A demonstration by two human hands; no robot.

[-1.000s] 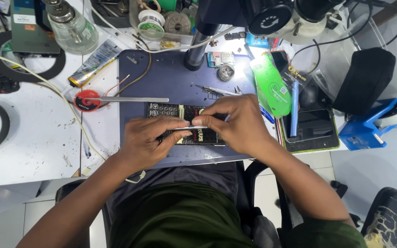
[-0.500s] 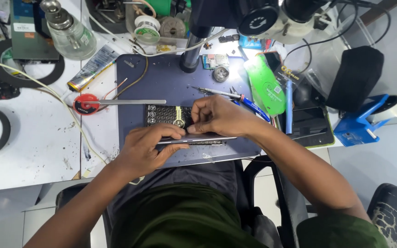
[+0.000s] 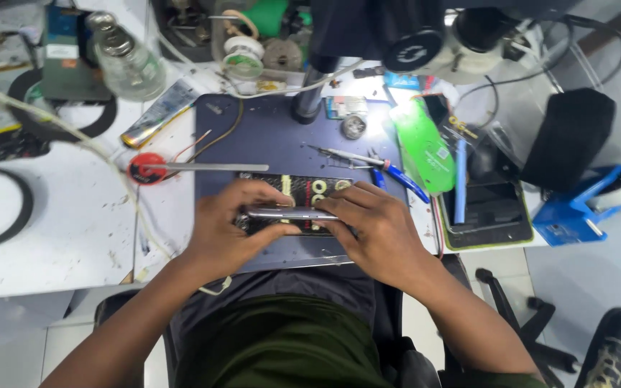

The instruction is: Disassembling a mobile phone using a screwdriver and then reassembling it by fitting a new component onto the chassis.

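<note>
A thin, flat handset (image 3: 292,213) is shown held edge-up between both hands over the dark blue work mat (image 3: 267,147), just above an opened device (image 3: 289,194) with black and yellow inner parts lying on the mat. The left hand (image 3: 228,230) is closed around the handset's 9 o'clock end, with the thumb pressed to the near face and the fingers curled over the far face. The right hand (image 3: 379,230) pinches the 3 o'clock end between thumb and fingers.

The piece is judged to be light, stiff and smooth-sided, hence slippery, and fragile if flexed. It is best taken by its narrow metal edges near the ends, as seen here, and not by the broad faces.

At 2 o'clock from the hands, blue-handled tweezers (image 3: 382,169) lie on the mat. A green plastic card (image 3: 422,140) rests at its right edge. At 10 o'clock a red-ended metal tool (image 3: 195,167) is laid partly across the mat's left edge. A clear glass bottle (image 3: 127,57) stands at 11 o'clock, well apart.
</note>
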